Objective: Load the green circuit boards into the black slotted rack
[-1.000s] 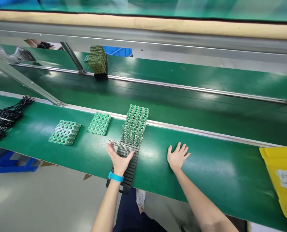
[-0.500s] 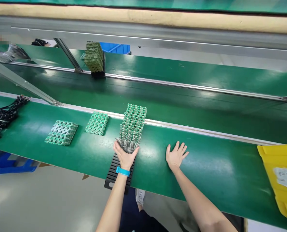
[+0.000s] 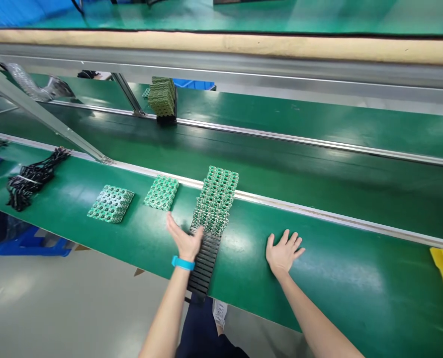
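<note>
Several green perforated circuit boards stood in the black slotted plastic rack, head view. Risk was a thumb snag tipping them, or a bump at the green bench's edge shifting the rack. Left hand open, empty, contact unclear; right hand splayed, empty, on the bench.

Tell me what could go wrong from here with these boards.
The black slotted rack seems to jut past the front edge of the green bench, so a bump there might shift it.
The left hand, open and seemingly empty, is close to the upright boards and could knock them.
The nearer flat stack of boards lies just beyond that hand and might get nudged.
</note>
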A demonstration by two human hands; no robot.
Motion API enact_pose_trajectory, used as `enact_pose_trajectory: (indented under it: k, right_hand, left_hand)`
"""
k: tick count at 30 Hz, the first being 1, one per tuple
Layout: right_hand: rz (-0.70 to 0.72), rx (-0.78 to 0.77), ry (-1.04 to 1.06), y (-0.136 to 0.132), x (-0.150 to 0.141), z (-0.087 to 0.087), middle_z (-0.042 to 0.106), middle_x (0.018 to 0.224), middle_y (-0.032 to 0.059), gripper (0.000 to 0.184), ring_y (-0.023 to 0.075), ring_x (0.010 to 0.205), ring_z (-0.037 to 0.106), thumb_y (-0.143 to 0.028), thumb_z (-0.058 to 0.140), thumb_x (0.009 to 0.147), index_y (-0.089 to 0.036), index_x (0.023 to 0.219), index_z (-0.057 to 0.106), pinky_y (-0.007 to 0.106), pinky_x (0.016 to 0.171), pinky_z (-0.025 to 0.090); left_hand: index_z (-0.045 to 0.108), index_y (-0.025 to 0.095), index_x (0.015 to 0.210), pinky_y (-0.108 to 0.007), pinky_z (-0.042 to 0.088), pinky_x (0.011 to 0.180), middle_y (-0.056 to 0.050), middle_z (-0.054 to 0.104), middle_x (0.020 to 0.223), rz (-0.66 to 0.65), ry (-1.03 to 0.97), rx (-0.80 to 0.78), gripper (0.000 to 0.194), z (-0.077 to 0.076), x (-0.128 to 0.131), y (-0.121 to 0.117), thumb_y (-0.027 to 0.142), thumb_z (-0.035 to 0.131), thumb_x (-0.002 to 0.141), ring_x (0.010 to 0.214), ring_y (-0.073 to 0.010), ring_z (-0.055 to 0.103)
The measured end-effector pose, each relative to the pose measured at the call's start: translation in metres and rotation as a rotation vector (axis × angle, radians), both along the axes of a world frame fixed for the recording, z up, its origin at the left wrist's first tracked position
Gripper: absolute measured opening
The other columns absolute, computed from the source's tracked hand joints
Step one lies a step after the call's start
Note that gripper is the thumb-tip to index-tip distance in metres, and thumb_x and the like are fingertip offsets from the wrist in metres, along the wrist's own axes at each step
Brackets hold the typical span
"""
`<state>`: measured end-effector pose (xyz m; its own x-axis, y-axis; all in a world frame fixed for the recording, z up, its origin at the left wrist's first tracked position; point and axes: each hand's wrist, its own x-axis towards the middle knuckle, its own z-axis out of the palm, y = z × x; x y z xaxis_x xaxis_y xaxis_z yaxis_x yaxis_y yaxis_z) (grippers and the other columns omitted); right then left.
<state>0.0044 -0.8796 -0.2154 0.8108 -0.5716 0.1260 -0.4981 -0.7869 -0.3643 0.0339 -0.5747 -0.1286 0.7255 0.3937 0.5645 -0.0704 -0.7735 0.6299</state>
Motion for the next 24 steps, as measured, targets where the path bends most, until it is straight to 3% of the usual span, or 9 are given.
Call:
enact_pose_trajectory:
  k: [2,5,8,10,15,19,22,24]
  right_hand:
    - [0.000,-0.001,-0.001,0.000,0.000,0.001,0.031,0.155,0.0315,0.075,0.0441,0.148,0.020,-0.044,0.033,0.098,0.009,0.149,0.047,0.069,0.119,0.016]
    - [-0.001,-0.003,-0.007,0.001,0.000,0.002,0.032,0.154,0.0319,0.076,0.0446,0.147,0.020,-0.044,0.033,0.097,0.010,0.148,0.048,0.070,0.119,0.016]
    - [0.002,-0.002,-0.016,0.001,0.000,0.001,0.032,0.154,0.0320,0.078,0.0454,0.147,0.021,-0.045,0.032,0.095,0.010,0.148,0.048,0.070,0.119,0.016]
    - [0.003,-0.011,-0.023,0.000,0.000,0.000,0.033,0.153,0.0319,0.077,0.0452,0.147,0.022,-0.045,0.032,0.095,0.009,0.148,0.049,0.071,0.118,0.017]
    - [0.005,-0.037,-0.038,-0.001,0.000,-0.003,0.035,0.152,0.0323,0.077,0.0447,0.146,0.022,-0.045,0.032,0.096,0.010,0.146,0.051,0.071,0.117,0.020]
    - [0.001,-0.046,-0.031,0.000,0.000,-0.003,0.035,0.153,0.0309,0.074,0.0431,0.147,0.023,-0.044,0.034,0.097,0.007,0.147,0.051,0.069,0.117,0.021]
    - [-0.007,-0.044,-0.022,0.001,0.000,-0.002,0.034,0.154,0.0308,0.076,0.0433,0.147,0.023,-0.045,0.032,0.096,0.009,0.148,0.050,0.069,0.118,0.020]
    - [-0.013,-0.038,-0.016,0.002,0.000,-0.001,0.033,0.154,0.0312,0.078,0.0441,0.146,0.023,-0.046,0.030,0.096,0.010,0.148,0.049,0.069,0.118,0.020]
  left_hand:
    - [0.019,0.001,0.162,-0.056,0.026,0.127,-0.033,0.032,0.159,0.100,0.038,0.011,0.105,0.023,0.036,0.038,0.069,0.055,0.091,0.154,-0.0394,0.029]
    - [0.036,0.000,0.157,-0.065,0.018,0.126,-0.036,0.030,0.160,0.164,0.352,0.145,0.104,0.049,0.095,0.087,0.065,0.067,0.082,0.154,-0.0488,0.022]
    - [0.035,0.001,0.158,-0.067,0.019,0.123,-0.038,0.026,0.161,0.139,0.622,0.290,0.113,0.058,0.131,0.112,0.061,0.079,0.072,0.152,-0.0543,0.023]
    - [0.032,0.002,0.159,-0.065,0.026,0.121,-0.038,0.033,0.157,0.128,0.737,0.334,0.116,0.059,0.139,0.117,0.059,0.081,0.071,0.148,-0.0538,0.034]
    - [0.031,0.004,0.160,-0.058,0.045,0.108,-0.034,0.052,0.139,0.119,0.820,0.323,0.113,0.064,0.138,0.120,0.057,0.081,0.073,0.129,-0.0502,0.055]
    - [0.029,0.003,0.161,-0.061,0.043,0.110,-0.035,0.049,0.141,0.122,0.590,0.286,0.117,0.080,0.126,0.125,0.057,0.082,0.071,0.132,-0.0507,0.051]
    - [0.014,0.002,0.164,-0.060,0.032,0.122,-0.034,0.036,0.155,0.115,0.263,0.130,0.129,0.088,0.088,0.115,0.062,0.081,0.071,0.148,-0.0474,0.035]
    - [0.004,0.007,0.166,-0.057,0.027,0.127,-0.031,0.022,0.164,0.073,0.084,0.012,0.138,0.082,0.049,0.093,0.068,0.081,0.069,0.154,-0.0429,0.026]
